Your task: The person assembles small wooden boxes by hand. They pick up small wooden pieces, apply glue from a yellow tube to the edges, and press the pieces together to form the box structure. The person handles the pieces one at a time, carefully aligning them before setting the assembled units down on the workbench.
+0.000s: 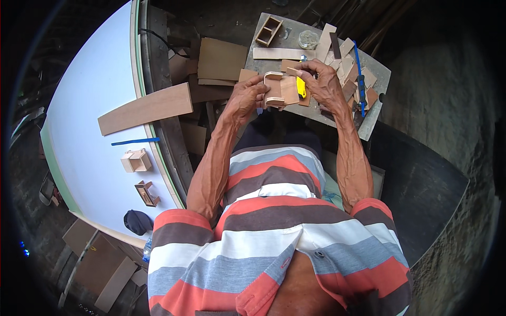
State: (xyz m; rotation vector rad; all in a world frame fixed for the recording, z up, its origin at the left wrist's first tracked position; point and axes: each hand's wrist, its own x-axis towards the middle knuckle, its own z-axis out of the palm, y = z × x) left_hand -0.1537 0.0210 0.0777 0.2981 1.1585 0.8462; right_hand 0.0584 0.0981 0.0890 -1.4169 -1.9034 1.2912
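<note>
My left hand (246,96) grips a small, partly built box of thin plywood (279,89) by its left side, holding it up over the near edge of a grey work slab (375,113). My right hand (321,80) pinches a small flat wood piece (293,71) at the top right of that box. A yellow object (301,87) shows just behind the box, between both hands. Both forearms rise from my striped shirt at the lower edge.
The slab carries several plywood offcuts (345,50), a longer strip (276,53), a finished open wooden box (268,30), a blue-handled tool (359,73) and a clear round dish (308,38). On the white board (89,131) to my left lie a plank (146,108), a blue stick (135,141), two small boxes (136,160) and a dark cap (137,221).
</note>
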